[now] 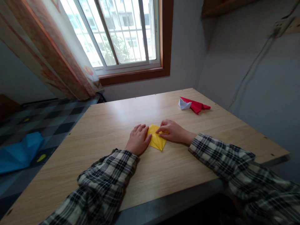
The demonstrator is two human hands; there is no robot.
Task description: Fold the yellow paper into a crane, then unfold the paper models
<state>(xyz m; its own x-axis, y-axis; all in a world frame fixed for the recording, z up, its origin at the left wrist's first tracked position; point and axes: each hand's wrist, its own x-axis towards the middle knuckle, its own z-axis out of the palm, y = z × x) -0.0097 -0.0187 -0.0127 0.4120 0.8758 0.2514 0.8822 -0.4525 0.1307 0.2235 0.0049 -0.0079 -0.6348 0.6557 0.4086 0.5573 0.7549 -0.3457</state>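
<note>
A folded sheet of yellow origami paper (157,142) lies on the table, with creased flaps and a point facing me. Flat along its left edge rests my left hand (138,139), fingers stretched out and thumb against the paper. My right hand (174,131) comes in from the right; its index finger and thumb close in on the paper's upper middle, and the other fingers are curled. The right fingertips cover part of the folds there.
Toward the back right of the wooden table (112,122) sit a white paper boat (184,104) and a red folded paper plane (197,105). Left of the table, a blue folded paper (21,151) lies on a checked cloth (63,125). A window (117,34) is behind.
</note>
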